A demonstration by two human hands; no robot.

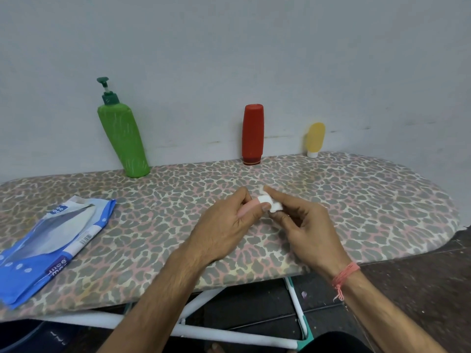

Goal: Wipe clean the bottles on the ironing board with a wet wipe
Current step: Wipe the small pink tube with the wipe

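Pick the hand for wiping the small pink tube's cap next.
Right. The right hand already pinches the white wet wipe against the white cap of the small pink tube, which the left hand grips steady.

Ironing board cover: leopard print, grey spots on pink/cream. Pump bottle green, darker green pump. Red bottle; yellow tube with white cap. Held tube pink, wipe white. Wipes pack blue/white. Wrist thread orange-pink
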